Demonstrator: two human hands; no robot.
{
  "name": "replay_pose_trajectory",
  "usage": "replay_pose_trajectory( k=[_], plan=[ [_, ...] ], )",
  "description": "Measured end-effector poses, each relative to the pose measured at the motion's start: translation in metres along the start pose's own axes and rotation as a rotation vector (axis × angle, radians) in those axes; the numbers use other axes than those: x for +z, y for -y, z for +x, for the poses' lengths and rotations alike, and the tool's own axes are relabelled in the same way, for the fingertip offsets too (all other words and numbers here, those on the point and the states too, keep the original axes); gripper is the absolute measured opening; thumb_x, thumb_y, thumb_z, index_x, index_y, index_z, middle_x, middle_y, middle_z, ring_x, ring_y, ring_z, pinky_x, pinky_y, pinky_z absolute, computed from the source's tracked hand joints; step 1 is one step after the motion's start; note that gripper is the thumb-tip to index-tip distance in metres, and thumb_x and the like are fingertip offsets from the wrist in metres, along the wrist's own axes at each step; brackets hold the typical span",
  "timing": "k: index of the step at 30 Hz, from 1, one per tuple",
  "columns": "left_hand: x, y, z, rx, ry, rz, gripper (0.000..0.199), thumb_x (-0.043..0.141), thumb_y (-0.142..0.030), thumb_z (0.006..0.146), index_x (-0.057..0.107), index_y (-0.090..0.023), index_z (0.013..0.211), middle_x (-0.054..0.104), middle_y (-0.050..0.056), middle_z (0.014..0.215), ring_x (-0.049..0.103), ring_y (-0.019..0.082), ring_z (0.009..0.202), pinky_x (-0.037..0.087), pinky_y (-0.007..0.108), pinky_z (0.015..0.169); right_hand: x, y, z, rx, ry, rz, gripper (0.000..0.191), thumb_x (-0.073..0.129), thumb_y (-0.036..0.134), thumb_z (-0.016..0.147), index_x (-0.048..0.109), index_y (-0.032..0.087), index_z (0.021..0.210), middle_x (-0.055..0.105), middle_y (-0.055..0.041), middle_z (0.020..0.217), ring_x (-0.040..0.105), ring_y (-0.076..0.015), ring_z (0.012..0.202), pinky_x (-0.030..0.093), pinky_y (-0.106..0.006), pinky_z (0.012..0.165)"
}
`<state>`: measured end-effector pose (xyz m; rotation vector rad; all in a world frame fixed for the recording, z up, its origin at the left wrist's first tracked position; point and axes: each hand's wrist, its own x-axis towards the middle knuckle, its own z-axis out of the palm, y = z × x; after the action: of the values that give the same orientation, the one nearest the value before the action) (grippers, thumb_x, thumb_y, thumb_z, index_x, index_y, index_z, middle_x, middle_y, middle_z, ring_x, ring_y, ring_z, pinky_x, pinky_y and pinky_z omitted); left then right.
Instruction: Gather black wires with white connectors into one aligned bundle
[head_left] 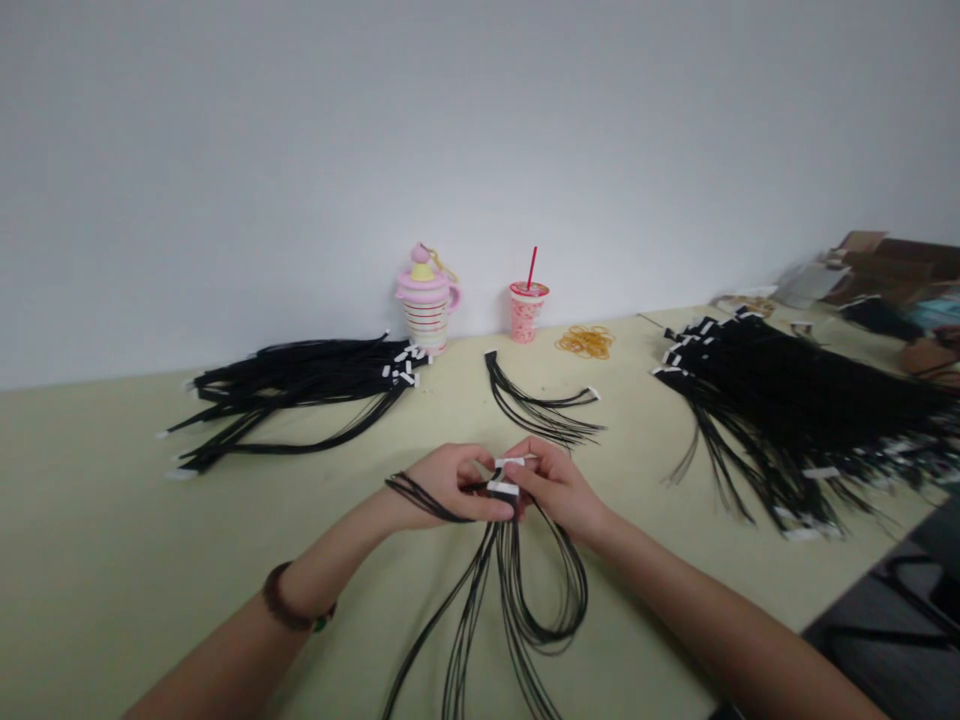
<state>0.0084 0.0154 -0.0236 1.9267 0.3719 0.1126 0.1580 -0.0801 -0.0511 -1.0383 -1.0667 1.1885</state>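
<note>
My left hand (450, 485) and my right hand (559, 485) meet at the table's middle, both pinching the same bundle of thin black cables (517, 590). The bundle's white connector ends (504, 487) sit between my fingertips. Below my hands the cables hang in loops toward the near edge. A small fan of loose black cables (536, 408) lies just beyond my hands.
A large heap of black cables (795, 420) fills the right side, and another pile (300, 390) lies at the left. By the wall stand a pink striped cup (427, 305), a drink with a red straw (528, 308) and rubber bands (586, 342). Cardboard boxes (892, 262) sit far right.
</note>
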Motion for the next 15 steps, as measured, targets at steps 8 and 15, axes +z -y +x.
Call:
replay_pose_trajectory(
  k=[8,15],
  plan=[
    [0.003,0.016,0.007,-0.049,0.015,-0.325,0.046,0.064,-0.041,0.073,0.045,-0.013,0.104,0.056,0.0,0.062,0.05,0.012,0.044,0.04,0.02,0.041,-0.01,-0.001,0.005,0.103,0.019,0.003,0.037,0.061,0.046,0.073,0.044,0.016,0.084,0.059,-0.0007,0.064,0.056,-0.0117,0.053,0.046,-0.022,0.049],
    [0.006,0.03,0.013,-0.035,-0.138,-0.347,0.038,0.05,-0.047,0.082,0.054,-0.009,0.084,0.054,0.004,0.067,0.048,0.01,0.05,0.036,0.019,0.042,-0.028,-0.003,0.008,-0.135,-0.105,-0.654,0.025,0.057,0.029,0.077,0.053,0.014,0.096,0.049,0.0027,0.06,0.043,-0.0077,0.047,0.03,-0.018,0.043]
  ],
)
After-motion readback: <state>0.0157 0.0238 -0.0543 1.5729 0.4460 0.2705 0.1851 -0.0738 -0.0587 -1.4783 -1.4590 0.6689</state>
